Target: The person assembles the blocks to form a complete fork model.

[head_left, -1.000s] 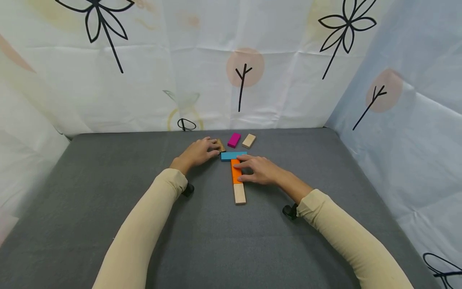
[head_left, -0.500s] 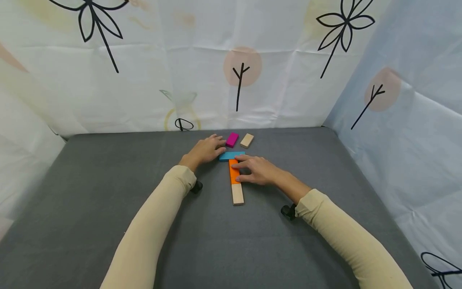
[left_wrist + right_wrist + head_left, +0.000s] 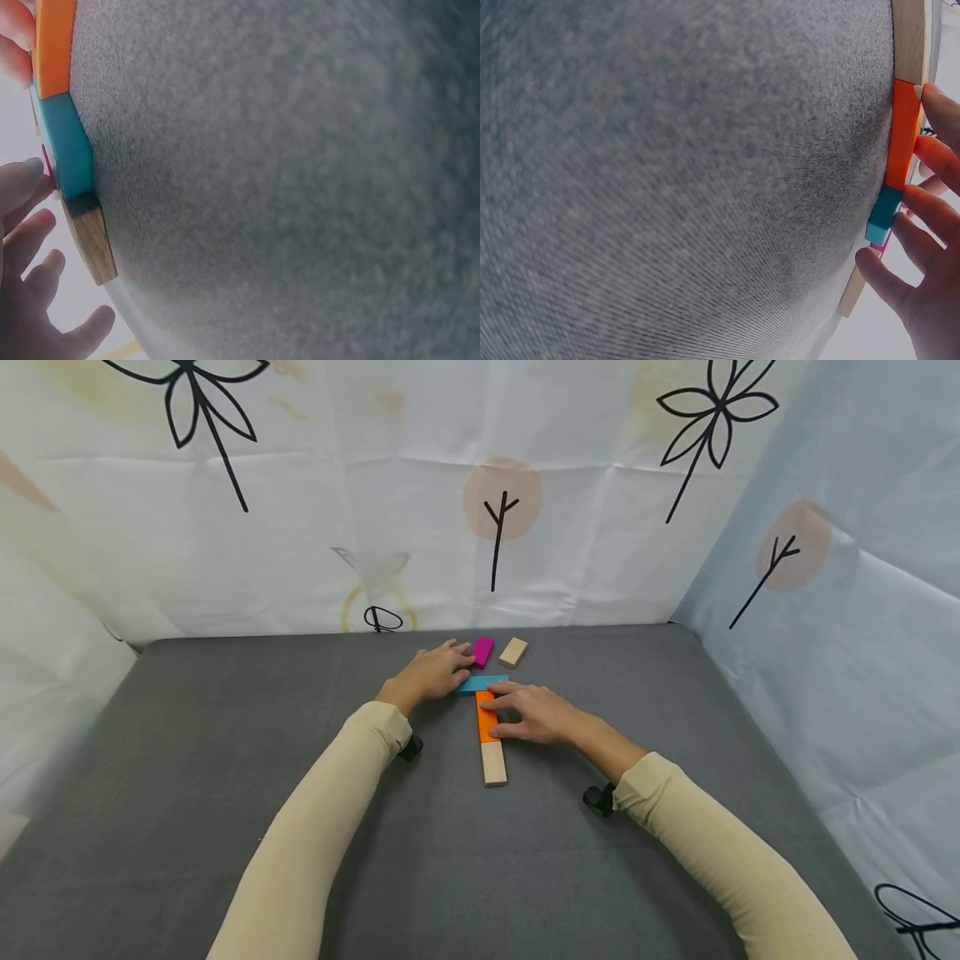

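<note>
In the head view my left hand (image 3: 432,673) lies over the left end of a blue block (image 3: 484,682), its fingertips beside a magenta block (image 3: 483,651). A brown wooden block (image 3: 93,241), hidden there, shows in the left wrist view at the blue block's end, with the left fingers spread near it. My right hand (image 3: 546,714) rests its fingertips on an orange block (image 3: 486,718) and the blue block, fingers fairly straight. The orange block meets the blue one crosswise, and a pale wooden block (image 3: 493,764) continues its line towards me.
Behind the blue block, to the right of the magenta one, lies another pale wooden block (image 3: 513,652). A grey cloth (image 3: 637,877) covers the table. White printed fabric (image 3: 585,560) rises along its back edge, with more at both sides.
My left hand has moved right towards the blue and magenta blocks, now covering the brown block in the head view. The magenta block has shifted very slightly. My right hand stays in place.
</note>
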### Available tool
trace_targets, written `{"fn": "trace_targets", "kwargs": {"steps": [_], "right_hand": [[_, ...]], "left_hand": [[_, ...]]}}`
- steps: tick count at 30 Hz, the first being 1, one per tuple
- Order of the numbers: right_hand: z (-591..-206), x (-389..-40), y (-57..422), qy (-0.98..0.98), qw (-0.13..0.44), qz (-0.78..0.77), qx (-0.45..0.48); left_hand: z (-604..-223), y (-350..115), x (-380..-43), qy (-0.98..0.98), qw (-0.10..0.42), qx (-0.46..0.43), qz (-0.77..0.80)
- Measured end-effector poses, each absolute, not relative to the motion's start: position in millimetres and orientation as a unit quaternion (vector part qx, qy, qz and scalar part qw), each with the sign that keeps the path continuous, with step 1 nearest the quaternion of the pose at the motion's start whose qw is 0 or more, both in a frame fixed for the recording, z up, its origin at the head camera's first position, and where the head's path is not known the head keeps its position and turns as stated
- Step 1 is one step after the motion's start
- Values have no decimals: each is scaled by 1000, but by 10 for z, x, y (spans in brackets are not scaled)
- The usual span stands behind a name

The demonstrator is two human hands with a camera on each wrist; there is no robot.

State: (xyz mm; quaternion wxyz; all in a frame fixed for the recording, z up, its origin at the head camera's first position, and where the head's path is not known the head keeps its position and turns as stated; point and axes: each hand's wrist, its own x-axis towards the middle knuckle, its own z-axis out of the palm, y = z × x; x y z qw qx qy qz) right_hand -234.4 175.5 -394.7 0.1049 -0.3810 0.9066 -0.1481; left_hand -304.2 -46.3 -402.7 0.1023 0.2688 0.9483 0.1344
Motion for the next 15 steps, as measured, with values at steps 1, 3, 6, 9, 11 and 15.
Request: {"fn": "trace_targets", "kwargs": {"steps": [1, 3, 6, 9, 11, 15], "right_hand": [[-3949, -2343, 1756, 907, 105, -148, -381], [-3950, -2343, 1761, 906, 105, -149, -381], [-3951, -2342, 1766, 906, 104, -151, -381], [-3948, -2342, 1768, 907, 105, -153, -379], [-3945, -2343, 1765, 907, 106, -153, -378], [-3948, -2345, 1757, 907, 107, -153, -379]], "left_hand": [[-4022, -466, -3041, 947, 102, 271, 135], [-4015, -470, -3041, 946, 99, 278, 137], [-4001, -469, -3046, 943, 92, 285, 142], [-3995, -459, -3057, 944, 86, 282, 148], [-4001, -449, -3066, 946, 83, 275, 148], [-4025, -419, -3084, 951, 85, 264, 139]]}}
